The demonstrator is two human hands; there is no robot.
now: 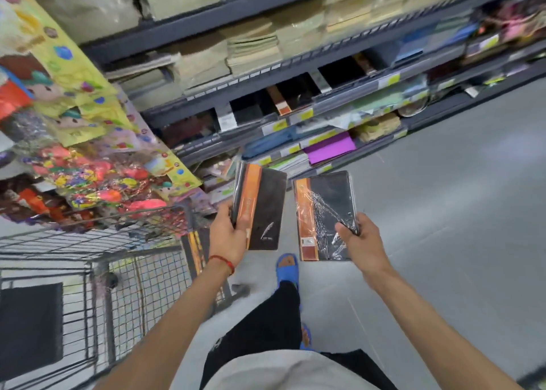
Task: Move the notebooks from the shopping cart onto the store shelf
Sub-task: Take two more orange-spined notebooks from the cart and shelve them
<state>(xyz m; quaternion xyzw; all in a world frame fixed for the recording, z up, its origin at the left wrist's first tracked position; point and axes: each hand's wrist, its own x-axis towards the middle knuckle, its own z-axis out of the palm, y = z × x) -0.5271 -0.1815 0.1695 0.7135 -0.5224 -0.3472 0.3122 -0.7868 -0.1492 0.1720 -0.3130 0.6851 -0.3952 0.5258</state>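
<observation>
The left hand (229,237) curls round a black and orange notebook (261,203), maybe two, while the right hand (362,243) pinches a wrapped notebook (323,212) by its edge, both held up near the store shelf (177,32).

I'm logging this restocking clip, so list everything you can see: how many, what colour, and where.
left-hand notebook: one, black with orange stripe, held up before the shelf
right-hand notebook: one, black with orange stripe, in crinkled clear film
spare notebooks: count unclear, black and orange, at the cart's far end
shopping cart: one, grey wire, lower left
store shelf: several tiers, dark grey, across the top
paper stacks: many, beige, upper tiers
purple sheets: one pack, low tier
party packs: many, multicoloured, left
floor: grey, right
sandal: one, blue, between the arms
left hand: grips its notebook's lower edge
right hand: pinches its notebook's lower corner
</observation>
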